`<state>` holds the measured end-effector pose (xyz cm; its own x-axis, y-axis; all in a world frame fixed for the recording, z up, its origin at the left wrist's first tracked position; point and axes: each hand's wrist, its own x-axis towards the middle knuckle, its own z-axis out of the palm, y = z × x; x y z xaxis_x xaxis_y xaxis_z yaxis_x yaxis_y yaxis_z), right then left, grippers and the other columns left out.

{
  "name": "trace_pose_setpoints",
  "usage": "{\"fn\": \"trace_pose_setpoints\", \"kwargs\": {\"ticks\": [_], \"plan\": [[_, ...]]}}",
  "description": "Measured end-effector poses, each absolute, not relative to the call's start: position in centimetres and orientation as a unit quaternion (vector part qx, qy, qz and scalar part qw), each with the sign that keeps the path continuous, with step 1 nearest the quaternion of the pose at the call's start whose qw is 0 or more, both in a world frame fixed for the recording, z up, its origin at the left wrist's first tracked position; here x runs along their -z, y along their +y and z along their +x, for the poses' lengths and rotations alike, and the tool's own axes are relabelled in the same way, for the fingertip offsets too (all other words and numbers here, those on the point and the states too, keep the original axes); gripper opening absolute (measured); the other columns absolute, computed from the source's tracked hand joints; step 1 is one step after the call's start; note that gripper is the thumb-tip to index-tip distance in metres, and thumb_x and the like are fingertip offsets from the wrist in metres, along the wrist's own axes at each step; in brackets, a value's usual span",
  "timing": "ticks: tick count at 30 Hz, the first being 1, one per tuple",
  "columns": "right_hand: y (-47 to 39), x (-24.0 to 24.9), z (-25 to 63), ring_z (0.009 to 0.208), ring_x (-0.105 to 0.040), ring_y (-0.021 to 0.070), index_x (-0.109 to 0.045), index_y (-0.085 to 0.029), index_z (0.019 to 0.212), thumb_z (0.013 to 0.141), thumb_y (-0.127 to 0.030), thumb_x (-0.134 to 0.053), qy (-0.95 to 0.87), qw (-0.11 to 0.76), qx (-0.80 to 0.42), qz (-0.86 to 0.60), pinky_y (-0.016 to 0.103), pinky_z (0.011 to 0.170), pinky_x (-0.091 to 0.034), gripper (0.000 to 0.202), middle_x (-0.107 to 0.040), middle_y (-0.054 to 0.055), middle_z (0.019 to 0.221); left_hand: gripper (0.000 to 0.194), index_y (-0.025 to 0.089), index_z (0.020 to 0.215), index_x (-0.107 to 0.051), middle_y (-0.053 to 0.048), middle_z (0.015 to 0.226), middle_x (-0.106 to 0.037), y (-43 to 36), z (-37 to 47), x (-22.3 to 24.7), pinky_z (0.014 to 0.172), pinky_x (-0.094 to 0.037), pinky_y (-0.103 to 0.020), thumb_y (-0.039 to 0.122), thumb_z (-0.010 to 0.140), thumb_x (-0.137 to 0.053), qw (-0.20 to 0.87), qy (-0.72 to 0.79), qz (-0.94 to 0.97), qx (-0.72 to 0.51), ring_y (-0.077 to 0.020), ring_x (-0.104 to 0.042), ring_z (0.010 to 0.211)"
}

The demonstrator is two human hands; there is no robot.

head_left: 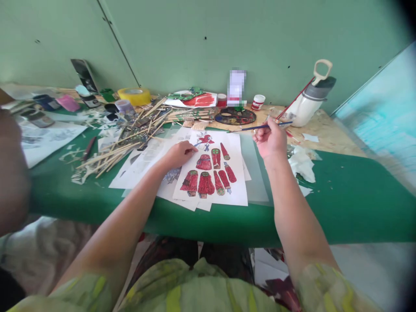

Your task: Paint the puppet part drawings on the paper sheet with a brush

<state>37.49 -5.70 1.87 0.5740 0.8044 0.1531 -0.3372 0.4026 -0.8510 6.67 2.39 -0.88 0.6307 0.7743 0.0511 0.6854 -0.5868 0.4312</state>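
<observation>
My right hand (270, 139) is closed around a thin dark blue paintbrush (248, 128), raised over the right side of the papers. The brush lies almost level, its tip pointing left toward the palette. My left hand (180, 154) rests on the left edge of a white sheet (238, 193), its fingers lying loosely on the paper with nothing seen in them. Printed on this sheet are several figure parts, such as a skirt shape (204, 162), coloured dark red with small green patches. More sheets lie beneath it.
Behind the sheet is a paint-smeared palette (235, 116), with a red-and-white paint jar (258, 102) nearby. Wooden sticks (117, 154) are heaped at left near yellow tape (134, 96). Crumpled tissue (302, 164) and a white bottle (307, 104) stand right. Another person's arm (13, 173) enters at left.
</observation>
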Motion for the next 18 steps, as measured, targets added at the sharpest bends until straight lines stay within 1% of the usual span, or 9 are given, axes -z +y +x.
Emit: {"fn": "trace_pose_setpoints", "kwargs": {"ticks": [3,5,8,10,11,14,16,18], "plan": [[-5.8,-1.9,37.2,0.036,-0.038,0.0083,-0.051,-0.024,0.066,0.091,-0.051,-0.067,-0.281,0.787,-0.372,-0.404,0.023,0.041,-0.04,0.04,-0.046,-0.009,0.043,0.034,0.023,0.103,-0.076,-0.007,0.114,-0.075,2.3,6.5,0.8,0.098,-0.053,-0.035,0.034,0.089,-0.048,0.195,0.412,0.882,-0.122,-0.0246,-0.068,0.107],[-5.9,-2.0,37.0,0.037,-0.041,0.0082,-0.054,-0.023,0.068,0.09,-0.049,-0.067,-0.273,0.793,-0.377,-0.392,0.023,0.044,-0.043,0.037,-0.049,-0.008,0.044,0.034,0.023,0.103,-0.076,-0.008,0.115,-0.075,2.2,6.5,0.7,0.098,-0.053,-0.036,0.034,0.089,-0.047,0.196,0.411,0.882,-0.124,-0.0249,-0.068,0.108],[-6.0,-2.2,36.6,0.047,-0.056,0.0091,-0.062,-0.022,0.077,0.09,-0.048,-0.066,-0.26,0.809,-0.377,-0.369,0.024,0.057,-0.054,0.03,-0.062,-0.005,0.054,0.035,0.022,0.104,-0.076,-0.008,0.115,-0.075,2.2,6.5,0.6,0.098,-0.053,-0.037,0.034,0.089,-0.047,0.195,0.409,0.883,-0.124,-0.0253,-0.068,0.108],[-6.0,-2.3,36.3,0.058,-0.067,0.0114,-0.064,-0.022,0.086,0.09,-0.051,-0.066,-0.255,0.812,-0.376,-0.367,0.026,0.067,-0.058,0.029,-0.071,-0.002,0.065,0.035,0.022,0.103,-0.076,-0.009,0.114,-0.075,2.3,6.4,0.5,0.098,-0.053,-0.038,0.034,0.089,-0.046,0.195,0.407,0.884,-0.123,-0.0255,-0.068,0.108],[-6.0,-2.3,36.2,0.063,-0.07,0.0126,-0.064,-0.023,0.09,0.09,-0.053,-0.065,-0.254,0.811,-0.374,-0.37,0.027,0.07,-0.059,0.03,-0.074,-0.001,0.069,0.036,0.022,0.103,-0.076,-0.009,0.113,-0.075,2.3,6.4,0.5,0.098,-0.053,-0.038,0.034,0.089,-0.046,0.195,0.405,0.885,-0.122,-0.0254,-0.069,0.108],[-6.1,-2.3,36.0,0.066,-0.073,0.0145,-0.063,-0.024,0.096,0.091,-0.057,-0.063,-0.263,0.808,-0.366,-0.38,0.03,0.074,-0.059,0.033,-0.078,0.001,0.074,0.036,0.022,0.104,-0.076,-0.008,0.113,-0.075,2.3,6.4,0.5,0.097,-0.053,-0.037,0.035,0.089,-0.046,0.196,0.403,0.886,-0.124,-0.025,-0.069,0.107],[-6.1,-2.3,35.8,0.069,-0.074,0.0143,-0.063,-0.025,0.097,0.091,-0.058,-0.062,-0.282,0.805,-0.357,-0.381,0.03,0.075,-0.059,0.033,-0.08,0.001,0.079,0.036,0.021,0.104,-0.077,-0.009,0.112,-0.075,2.3,6.4,0.5,0.095,-0.054,-0.037,0.035,0.089,-0.046,0.197,0.402,0.885,-0.126,-0.0255,-0.069,0.105],[-6.3,-2.3,35.6,0.072,-0.074,0.0138,-0.064,-0.026,0.103,0.092,-0.059,-0.061,-0.311,0.798,-0.35,-0.379,0.03,0.076,-0.058,0.035,-0.08,0.0,0.083,0.037,0.021,0.104,-0.077,-0.009,0.111,-0.075,2.3,6.4,0.6,0.094,-0.054,-0.038,0.036,0.089,-0.047,0.198,0.402,0.885,-0.128,-0.0262,-0.068,0.104]]}}
